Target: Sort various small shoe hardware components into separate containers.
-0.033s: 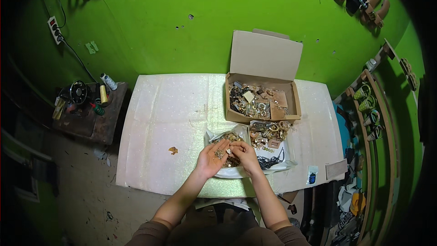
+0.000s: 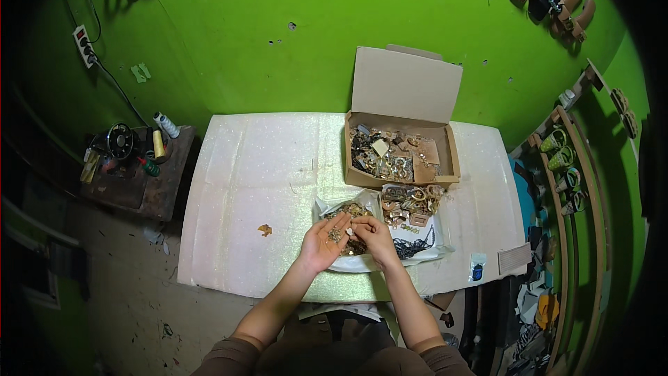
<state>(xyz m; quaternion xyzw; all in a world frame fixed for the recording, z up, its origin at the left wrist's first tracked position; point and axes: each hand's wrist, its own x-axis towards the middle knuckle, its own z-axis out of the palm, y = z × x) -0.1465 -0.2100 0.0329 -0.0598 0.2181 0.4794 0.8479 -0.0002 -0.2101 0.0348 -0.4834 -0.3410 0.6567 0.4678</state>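
My left hand point(image 2: 321, 245) is turned palm up, fingers stretched out, and cradles a few small gold-coloured metal ornaments point(image 2: 335, 235). Beside it my right hand point(image 2: 376, 240) is closed in a pinch, with a small pale piece point(image 2: 350, 232) at its fingertips, too small to name. Both hands are over a white plastic-lined tray point(image 2: 356, 262). Its left part holds a heap of gold and brown metal ornaments point(image 2: 356, 207), partly hidden by my hands. In the right part lie buckles and rings point(image 2: 412, 202) and a dark beaded strand point(image 2: 415, 246).
Behind the tray stands an open cardboard box point(image 2: 454, 157) full of mixed trims. A brown scrap point(image 2: 265, 230) lies on the white-covered table point(image 2: 254, 167); a small blue packet point(image 2: 477, 268) is near its right front. A sewing machine point(image 2: 120, 141) stands left, a shoe rack point(image 2: 581, 237) right.
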